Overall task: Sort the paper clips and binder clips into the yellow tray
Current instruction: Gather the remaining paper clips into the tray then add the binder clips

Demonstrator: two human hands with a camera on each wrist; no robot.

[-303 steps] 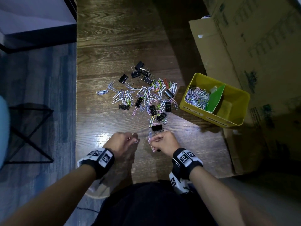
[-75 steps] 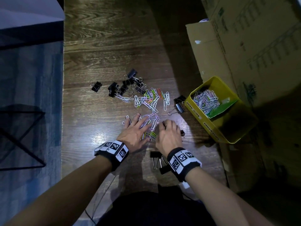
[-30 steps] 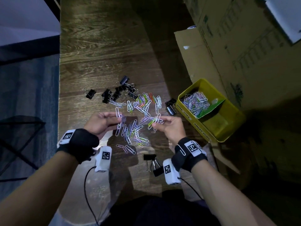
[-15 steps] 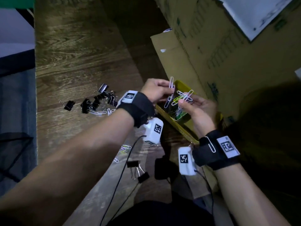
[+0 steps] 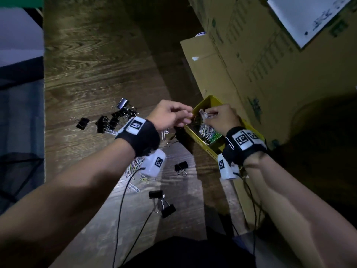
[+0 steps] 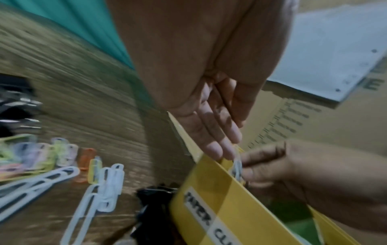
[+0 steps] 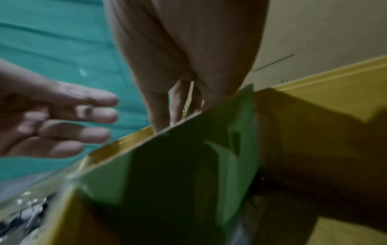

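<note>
The yellow tray (image 5: 207,101) stands at the table's right side, with paper clips (image 5: 205,130) piled in its near compartment beside a green divider (image 5: 215,136). Both my hands hover over that compartment. My right hand (image 5: 222,117) pinches a white paper clip (image 6: 237,167) just above the tray's labelled wall (image 6: 209,190). My left hand (image 5: 173,115) holds nothing, and its fingers (image 6: 222,149) lie straight over the rim, by the clip. Loose paper clips (image 5: 135,167) and black binder clips (image 5: 114,118) lie on the wood to the left.
Large cardboard boxes (image 5: 251,64) rise directly behind and right of the tray. Two binder clips (image 5: 181,167) (image 5: 162,204) lie near me on the table. Wrist-camera cables (image 5: 119,219) trail over the table. The table's left edge (image 5: 44,132) drops to a blue floor.
Both hands have come down onto the tray's near compartment. The bunch of clips held up half a second ago is gone from the left hand; the right keeps one clip.
</note>
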